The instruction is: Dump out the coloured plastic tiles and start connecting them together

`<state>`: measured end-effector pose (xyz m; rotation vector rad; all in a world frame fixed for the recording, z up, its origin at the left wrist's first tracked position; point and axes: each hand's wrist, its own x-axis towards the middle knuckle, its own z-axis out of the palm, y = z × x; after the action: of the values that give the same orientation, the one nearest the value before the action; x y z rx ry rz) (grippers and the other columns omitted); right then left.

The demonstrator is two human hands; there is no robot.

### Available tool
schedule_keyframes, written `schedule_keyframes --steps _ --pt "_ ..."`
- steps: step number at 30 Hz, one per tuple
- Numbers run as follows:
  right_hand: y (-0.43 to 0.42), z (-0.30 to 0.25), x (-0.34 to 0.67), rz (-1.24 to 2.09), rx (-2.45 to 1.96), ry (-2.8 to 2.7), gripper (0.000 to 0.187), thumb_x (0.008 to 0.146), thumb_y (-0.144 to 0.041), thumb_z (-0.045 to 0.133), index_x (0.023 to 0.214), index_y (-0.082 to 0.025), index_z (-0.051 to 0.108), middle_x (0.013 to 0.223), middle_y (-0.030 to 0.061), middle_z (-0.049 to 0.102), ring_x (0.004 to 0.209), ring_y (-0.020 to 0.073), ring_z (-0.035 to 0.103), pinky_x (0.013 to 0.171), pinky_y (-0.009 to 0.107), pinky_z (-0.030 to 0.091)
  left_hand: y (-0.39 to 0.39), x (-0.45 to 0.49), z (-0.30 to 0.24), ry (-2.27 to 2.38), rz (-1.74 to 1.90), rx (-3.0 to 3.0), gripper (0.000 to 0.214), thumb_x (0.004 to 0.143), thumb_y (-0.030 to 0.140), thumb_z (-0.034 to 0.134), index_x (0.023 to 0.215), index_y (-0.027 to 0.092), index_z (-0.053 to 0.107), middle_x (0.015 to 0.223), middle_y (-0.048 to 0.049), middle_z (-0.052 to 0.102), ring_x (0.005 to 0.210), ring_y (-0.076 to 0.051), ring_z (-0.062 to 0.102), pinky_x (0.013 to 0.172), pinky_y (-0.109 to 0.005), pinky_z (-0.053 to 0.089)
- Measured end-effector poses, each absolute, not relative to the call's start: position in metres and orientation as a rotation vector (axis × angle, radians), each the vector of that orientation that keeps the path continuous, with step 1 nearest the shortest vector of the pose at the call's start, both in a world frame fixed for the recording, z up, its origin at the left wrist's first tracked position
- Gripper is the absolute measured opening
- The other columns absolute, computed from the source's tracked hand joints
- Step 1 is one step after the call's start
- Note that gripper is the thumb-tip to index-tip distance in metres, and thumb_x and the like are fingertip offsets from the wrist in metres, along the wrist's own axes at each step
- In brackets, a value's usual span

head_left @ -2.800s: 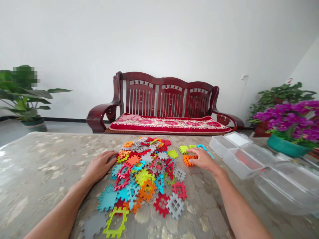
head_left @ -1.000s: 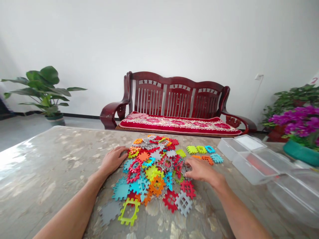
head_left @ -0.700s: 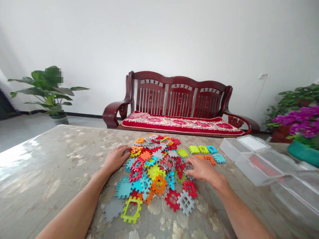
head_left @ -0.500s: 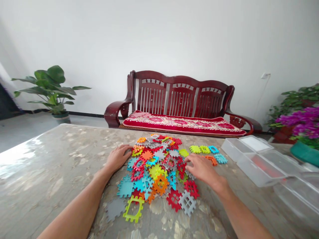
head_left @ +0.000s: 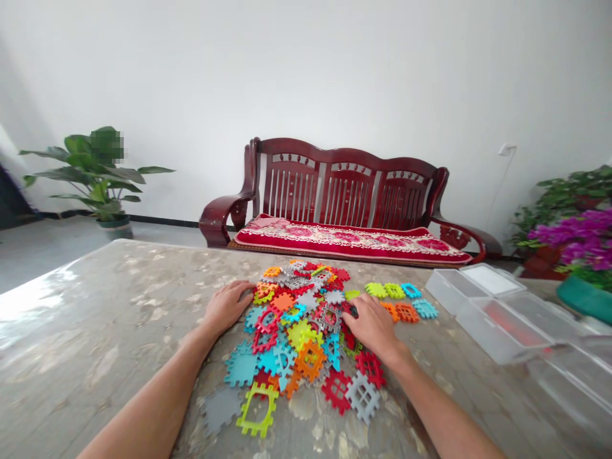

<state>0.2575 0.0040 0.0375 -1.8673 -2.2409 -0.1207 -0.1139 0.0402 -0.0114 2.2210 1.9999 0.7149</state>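
While resting open at the edge of the pile [head_left: 296, 331], left hand [head_left: 228, 307] empty; right hand [head_left: 371, 325] curled over it, grip unclear. Only few pieces [head_left: 401, 303] laid aside; most heaped.

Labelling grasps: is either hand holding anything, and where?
Nothing clearly held. Left hand rests flat at the left edge of the tile pile; right hand lies palm-down on it, fingertips on tiles; whether they pinch one cannot be told.

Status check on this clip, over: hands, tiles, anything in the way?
Left hand flat at left edge of tile pile. Right hand on its right side, grip unclear. Small tile group and clear boxes lie off to the right.
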Motion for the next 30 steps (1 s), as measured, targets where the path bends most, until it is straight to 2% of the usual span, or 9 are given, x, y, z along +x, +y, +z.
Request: schedule_keyframes --steps 5,12,18,22,27,30 --pt "0.004 0.038 0.256 -0.074 -1.831 -2.156 0.018 0.084 -0.032 0.062 0.098 -0.023 0.07 0.105 0.0071 0.071 0.104 0.0242 0.061 0.087 0.034 0.046 0.04 -0.114 -0.011 1.997 0.694 2.225 0.042 0.088 0.041 0.044 0.119 0.026 0.069 0.129 -0.005 0.066 0.119 -0.024 0.06 0.106 -0.036 0.043" --pt "0.0 0.04 0.253 0.201 -1.652 -2.04 0.013 0.088 -0.031 0.057 0.09 -0.026 0.069 0.094 0.0016 0.073 0.087 0.0189 0.066 0.078 0.03 0.048 0.039 -0.113 -0.009 2.004 0.695 2.217 0.04 0.087 0.039 0.045 0.118 0.027 0.069 0.129 -0.0044 0.067 0.119 -0.024 0.061 0.105 -0.036 0.043" --pt "-0.009 0.041 0.252 0.109 -1.372 -2.047 0.015 0.086 -0.021 0.056 0.094 -0.025 0.068 0.098 0.0042 0.071 0.098 0.0216 0.063 0.088 0.034 0.048 0.038 -0.112 -0.008 1.992 0.699 2.236 0.041 0.089 0.039 0.043 0.118 0.026 0.069 0.128 -0.0053 0.067 0.117 -0.025 0.061 0.104 -0.036 0.044" --pt "-0.019 0.047 0.245 0.109 -1.269 -2.159 0.012 0.086 -0.026 0.062 0.095 -0.026 0.069 0.098 0.0042 0.071 0.099 0.0221 0.062 0.091 0.037 0.047 0.038 -0.113 -0.009 1.965 0.709 2.245 0.041 0.089 0.039 0.043 0.117 0.025 0.069 0.128 -0.0056 0.067 0.117 -0.025 0.061 0.105 -0.037 0.043" --pt "-0.025 0.044 0.238 0.056 -1.283 -2.312 0.04 0.075 -0.029 0.075 0.114 -0.026 0.066 0.111 0.0051 0.068 0.107 0.0255 0.059 0.095 0.041 0.046 0.037 -0.112 -0.008 1.981 0.708 2.225 0.04 0.088 0.037 0.044 0.118 0.026 0.069 0.129 -0.0046 0.067 0.118 -0.024 0.06 0.105 -0.036 0.043" --pt "-0.026 0.039 0.237 0.063 -1.279 -2.322 0.037 0.079 -0.024 0.071 0.116 -0.027 0.066 0.116 0.0055 0.067 0.109 0.0251 0.06 0.095 0.039 0.047 0.037 -0.111 -0.007 1.985 0.71 2.227 0.041 0.088 0.038 0.044 0.117 0.026 0.069 0.129 -0.005 0.067 0.118 -0.025 0.061 0.105 -0.037 0.043"
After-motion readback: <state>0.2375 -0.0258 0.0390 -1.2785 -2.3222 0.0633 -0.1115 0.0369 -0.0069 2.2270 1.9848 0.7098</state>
